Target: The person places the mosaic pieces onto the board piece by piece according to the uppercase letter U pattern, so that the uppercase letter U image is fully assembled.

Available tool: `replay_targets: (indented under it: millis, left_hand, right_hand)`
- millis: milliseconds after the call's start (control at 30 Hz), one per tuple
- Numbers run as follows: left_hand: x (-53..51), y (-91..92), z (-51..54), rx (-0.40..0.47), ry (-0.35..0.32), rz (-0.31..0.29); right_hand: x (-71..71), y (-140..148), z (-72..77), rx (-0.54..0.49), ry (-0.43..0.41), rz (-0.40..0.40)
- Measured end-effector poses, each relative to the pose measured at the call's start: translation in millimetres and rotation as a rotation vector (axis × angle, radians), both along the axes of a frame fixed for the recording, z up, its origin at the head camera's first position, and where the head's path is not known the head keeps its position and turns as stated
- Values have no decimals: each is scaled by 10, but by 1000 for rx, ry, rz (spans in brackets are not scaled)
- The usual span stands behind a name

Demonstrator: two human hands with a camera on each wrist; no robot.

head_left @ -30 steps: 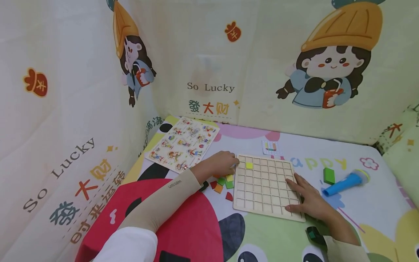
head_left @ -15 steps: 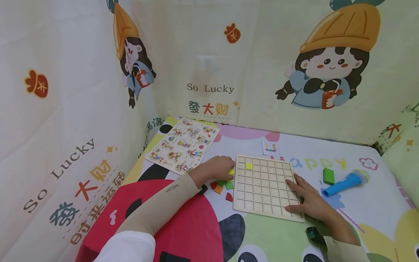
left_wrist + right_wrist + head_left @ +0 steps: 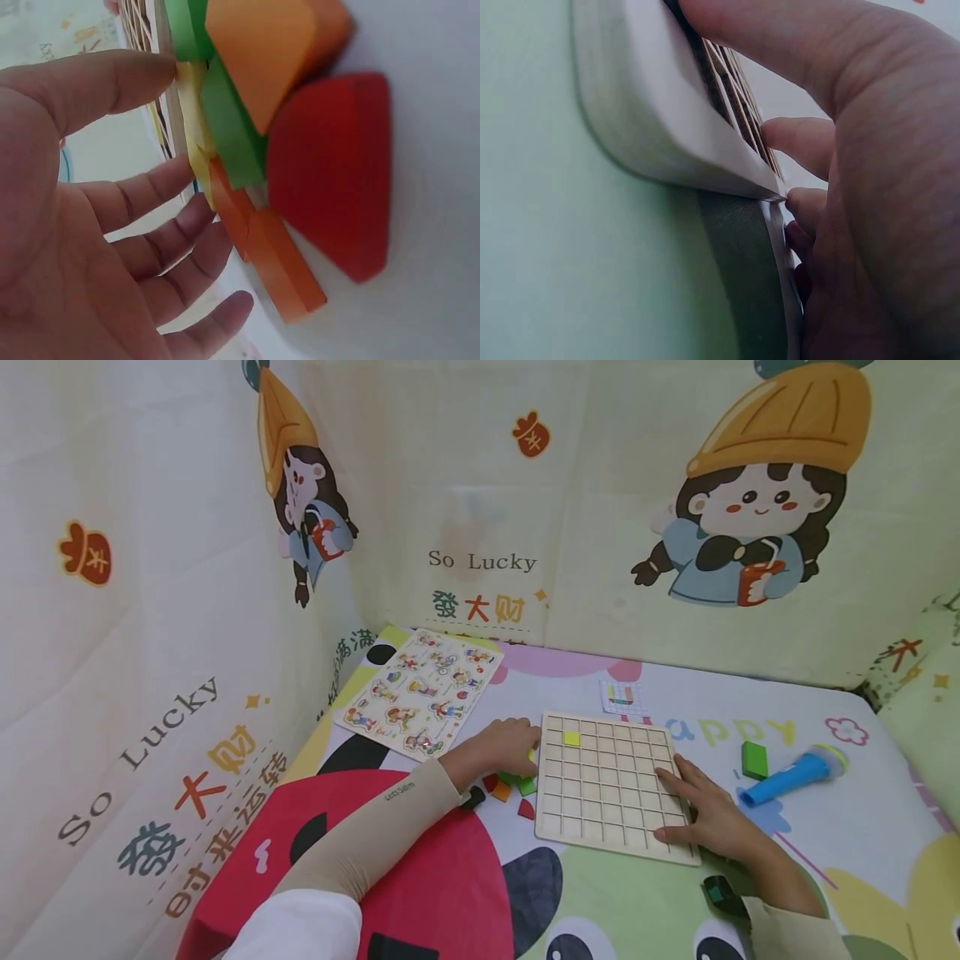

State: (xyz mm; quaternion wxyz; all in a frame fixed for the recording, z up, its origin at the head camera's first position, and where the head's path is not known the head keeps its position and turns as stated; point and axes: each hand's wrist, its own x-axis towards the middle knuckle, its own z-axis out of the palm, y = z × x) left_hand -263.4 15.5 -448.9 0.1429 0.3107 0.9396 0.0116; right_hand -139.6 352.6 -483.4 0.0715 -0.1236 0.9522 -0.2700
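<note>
My left hand [image 3: 510,747] reaches to a small heap of coloured blocks beside a wooden grid board [image 3: 611,793]. In the left wrist view, its thumb and forefinger stand apart at the two ends of a yellow block [image 3: 195,112]; whether they pinch it cannot be made out. Around it lie green blocks [image 3: 234,135], orange blocks [image 3: 285,270] and a rounded red block [image 3: 330,172]. My right hand [image 3: 708,814] rests on the board's right edge, its fingers spread over the grid. One yellow square [image 3: 572,739] sits in the board's upper left.
A picture puzzle board [image 3: 420,693] lies at the back left. Behind the grid board is a small pattern card [image 3: 622,698]. To the right are a green block [image 3: 753,762] and a blue toy microphone [image 3: 791,778]. Printed cloth walls close off the back and left.
My left hand has drawn back from the board's left edge and come down over the heap, covering more of the blocks. My right hand stays on the board.
</note>
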Motion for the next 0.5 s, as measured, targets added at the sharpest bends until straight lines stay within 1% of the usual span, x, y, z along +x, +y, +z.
replay_targets:
  millis: [100,200,300,433,500]
  left_hand:
    - [9,-9,-6,3,-15,4]
    - [10,-62,-17,-11,-31,-3]
    - [15,-155,-11,-10,-62,-35]
    - [19,-277,8,29,-102,-91]
    - [19,-310,18,47,-115,-102]
  right_hand:
    - [-3,-4,-6,0,4,-3]
    - [-8,-17,-14,-5,4,-1]
    - [-6,-29,-13,-12,0,1]
    - [3,-27,-5,-6,-2,-8]
    - [6,-24,-4,-2,-1,-12]
